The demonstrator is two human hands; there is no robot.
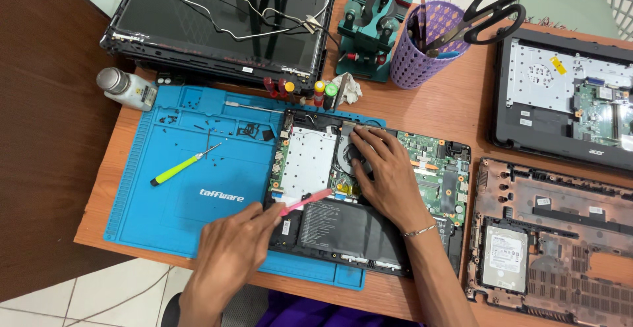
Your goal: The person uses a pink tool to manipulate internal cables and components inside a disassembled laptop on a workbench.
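An opened laptop base (316, 162) lies on a blue work mat (198, 182), its green circuit board, fan and black battery exposed. My left hand (231, 251) holds a pink pry tool (306, 202) whose tip reaches over the board near the battery's top edge. My right hand (386, 172) rests flat on the fan area of the board, fingers pointing up-left; a thin bracelet circles that wrist.
A green-handled screwdriver (184, 165) and small black screws lie on the mat. Behind stand a detached screen panel (217, 17), a white bottle (125, 88), a teal clamp stand (369, 24) and a purple cup with scissors (428, 37). Two more opened laptop shells (560, 96) sit right.
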